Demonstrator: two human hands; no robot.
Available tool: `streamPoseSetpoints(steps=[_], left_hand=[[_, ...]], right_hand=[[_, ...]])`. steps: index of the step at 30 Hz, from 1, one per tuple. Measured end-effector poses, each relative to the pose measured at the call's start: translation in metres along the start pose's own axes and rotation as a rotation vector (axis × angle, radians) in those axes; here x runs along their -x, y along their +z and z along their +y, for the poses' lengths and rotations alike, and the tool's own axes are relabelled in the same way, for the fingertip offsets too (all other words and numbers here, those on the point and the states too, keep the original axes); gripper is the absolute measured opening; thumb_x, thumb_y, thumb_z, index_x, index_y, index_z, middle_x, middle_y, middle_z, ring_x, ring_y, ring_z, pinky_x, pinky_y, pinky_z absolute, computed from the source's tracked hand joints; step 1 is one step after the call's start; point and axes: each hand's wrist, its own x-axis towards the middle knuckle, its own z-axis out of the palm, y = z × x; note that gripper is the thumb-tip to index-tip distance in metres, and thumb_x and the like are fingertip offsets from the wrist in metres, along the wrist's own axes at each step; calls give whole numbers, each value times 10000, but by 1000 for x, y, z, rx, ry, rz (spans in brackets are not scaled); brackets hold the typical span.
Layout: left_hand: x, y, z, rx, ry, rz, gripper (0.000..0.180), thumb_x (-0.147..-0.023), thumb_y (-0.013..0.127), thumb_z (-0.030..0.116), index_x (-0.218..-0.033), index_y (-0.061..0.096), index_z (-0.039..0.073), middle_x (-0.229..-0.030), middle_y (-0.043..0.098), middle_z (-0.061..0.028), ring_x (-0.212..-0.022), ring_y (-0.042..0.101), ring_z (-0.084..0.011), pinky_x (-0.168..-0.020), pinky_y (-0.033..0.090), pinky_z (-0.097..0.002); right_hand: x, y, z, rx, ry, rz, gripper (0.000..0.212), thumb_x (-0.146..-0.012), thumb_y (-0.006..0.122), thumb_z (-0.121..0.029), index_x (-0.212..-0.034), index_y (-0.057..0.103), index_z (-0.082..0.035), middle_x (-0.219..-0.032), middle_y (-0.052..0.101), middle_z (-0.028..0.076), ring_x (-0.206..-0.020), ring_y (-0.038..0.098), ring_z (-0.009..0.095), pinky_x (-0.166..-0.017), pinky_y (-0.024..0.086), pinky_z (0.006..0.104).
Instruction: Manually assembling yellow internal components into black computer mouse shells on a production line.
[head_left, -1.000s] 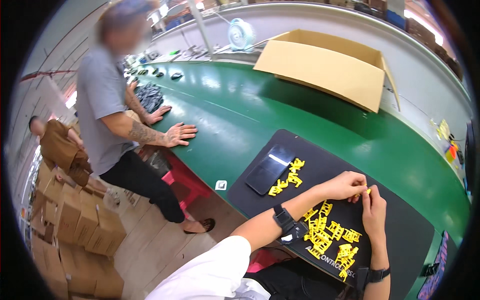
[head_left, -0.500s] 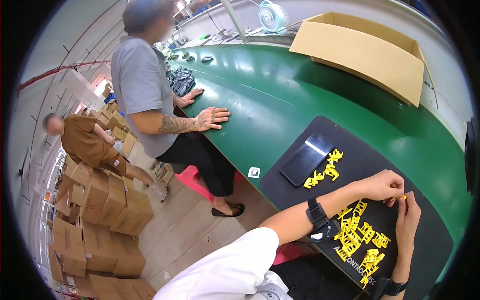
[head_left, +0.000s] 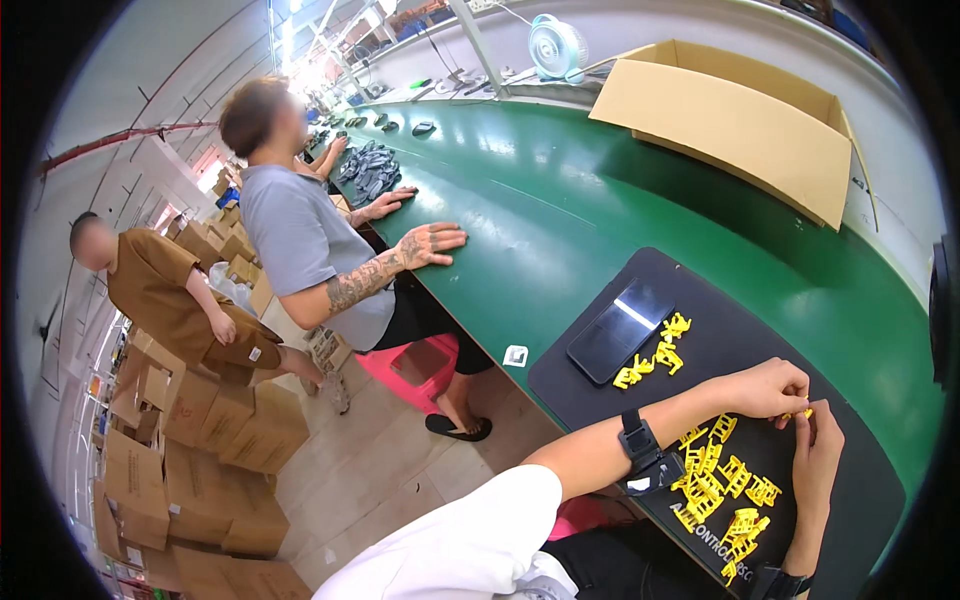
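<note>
My left hand (head_left: 768, 388) and my right hand (head_left: 822, 440) meet over the right part of a black mat (head_left: 615, 265). Their fingertips pinch a small yellow plastic piece (head_left: 808, 413), mostly hidden by the fingers. Below and left of the hands, partly under my left forearm, many yellow plastic parts (head_left: 704, 490) lie in a loose heap. A smaller group of yellow plastic figures (head_left: 665, 355) rests beyond that forearm, beside a dark smartphone (head_left: 620, 330) lying flat on the mat.
The mat covers the near end of a green workbench (head_left: 540, 240). An open cardboard box (head_left: 730, 130) and a small fan (head_left: 557, 48) stand along the back. At left, a co-worker in grey (head_left: 300, 230) rests hands on the bench by dark parts (head_left: 370, 170). Cartons (head_left: 200, 400) fill the floor beyond.
The whole view has shifted slightly. The grey-shirted co-worker appears lower, with more of a pink stool showing. The person in brown has turned and stepped. My hands keep their pinch.
</note>
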Motion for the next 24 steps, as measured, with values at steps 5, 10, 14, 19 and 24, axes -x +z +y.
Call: streamPoseSetpoints(steps=[5, 10, 14, 19, 24], left_hand=[[-3, 2, -3, -27, 54, 10, 200, -975, 670, 143, -867, 636, -22, -731, 731, -104, -645, 711, -165, -600, 531, -314], [-2, 5, -5, 29, 68, 50, 205, -977, 678, 135, -856, 620, -21, -718, 723, -103, -634, 706, -162, -587, 528, -315], [-5, 7, -6, 30, 38, 69, 228, -1002, 659, 145, -862, 618, -30, -707, 708, -104, -617, 698, -164, -565, 527, -312], [-4, 3, -2, 104, -12, 54, 242, -1019, 638, 152, -865, 634, -34, -692, 699, -100, -604, 690, -156, -550, 534, -301], [-3, 4, -6, 117, 9, 47, 260, -1026, 631, 159, -859, 632, -40, -712, 710, -110, -606, 694, -156, -550, 544, -299]], right_hand=[[1, -1, 8, 50, 7, -16, 139, -1052, 574, -57, -952, 522, 26, -747, 478, 142, -664, 446, 209, -626, 384, 357], [1, 2, 5, -31, 50, 3, 138, -1067, 555, -77, -968, 533, 17, -744, 519, 134, -648, 462, 208, -618, 380, 358], [2, 2, 8, -38, 49, 36, 146, -1079, 539, -99, -984, 535, 12, -753, 534, 123, -664, 466, 191, -627, 378, 351], [2, 0, 12, -17, 31, 36, 114, -1054, 556, -65, -974, 533, 14, -744, 517, 129, -656, 476, 203, -619, 381, 355], [0, 2, 9, -19, 19, 16, 110, -1046, 563, -47, -962, 526, 15, -742, 522, 130, -641, 477, 218, -602, 372, 364]])
